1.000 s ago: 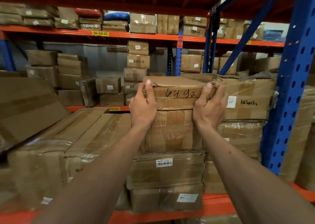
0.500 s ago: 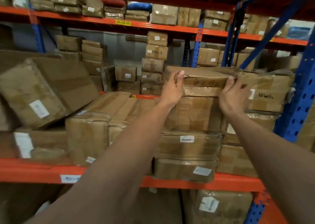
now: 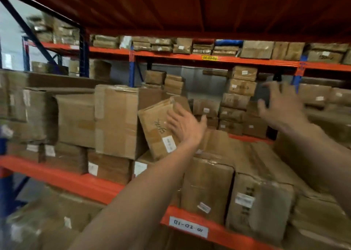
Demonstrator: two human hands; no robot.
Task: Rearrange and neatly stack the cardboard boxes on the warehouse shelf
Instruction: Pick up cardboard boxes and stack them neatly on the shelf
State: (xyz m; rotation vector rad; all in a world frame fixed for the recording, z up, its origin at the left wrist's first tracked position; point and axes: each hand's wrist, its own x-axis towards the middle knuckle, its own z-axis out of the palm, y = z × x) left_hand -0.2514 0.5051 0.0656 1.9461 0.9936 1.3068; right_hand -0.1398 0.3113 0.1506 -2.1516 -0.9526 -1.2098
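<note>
A flat cardboard box with handwriting and a white label leans tilted against a taller upright box on the orange shelf. My left hand lies flat against the tilted box's right side, fingers spread, not wrapped around it. My right hand hovers in the air to the right with fingers apart and nothing in it; it is blurred. Long wrapped boxes lie below both hands on the same shelf.
More boxes fill the shelf at the left and the lower level. A rear rack holds stacked small boxes. A blue upright stands at the left edge. The upper deck hangs close overhead.
The view has swung left. Both hands have let go of the top box of the right stack; my left hand now rests against the tilted box and my right hand is in the air.
</note>
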